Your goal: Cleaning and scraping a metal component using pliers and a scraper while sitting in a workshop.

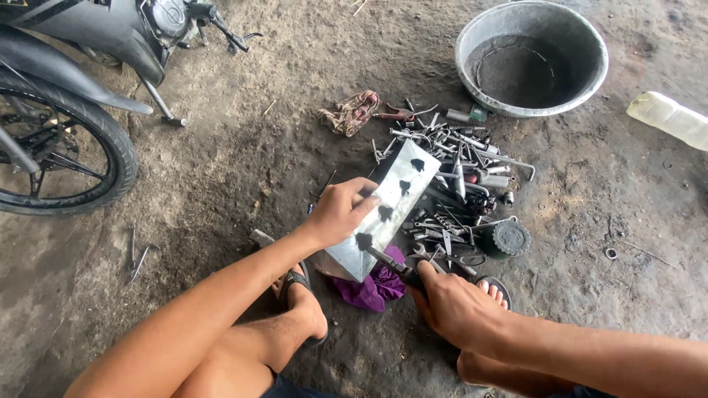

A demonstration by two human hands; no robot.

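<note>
1. Clearly, the metal plate [387,214] was a flat, shiny rectangular sheet with a row of dark, ragged holes down its length; it stood tilted on the dirt ground [236,169], its lower end beside a purple rag [372,289].
2. The left hand [341,211] gripped the plate's left edge, fingers curled over the rim, forearm stretched forward over the knee.
3. The right hand [457,308] was closed around the handle of a dark tool [391,267], whose tip met the lowest hole of the plate, just beyond the knuckles.
4. Beyond the right hand lay a heap of wrenches and loose tools [457,191], touching the plate's far side, with a round black cap [509,239] just beside it.
5. Farther off from both hands sat a grey basin [582,92], a plastic bottle [667,118] and a crumpled cloth [350,112].
6. Well to the left of the left hand stood a motorcycle [74,96]. Sandalled feet rested beneath both wrists.
</note>
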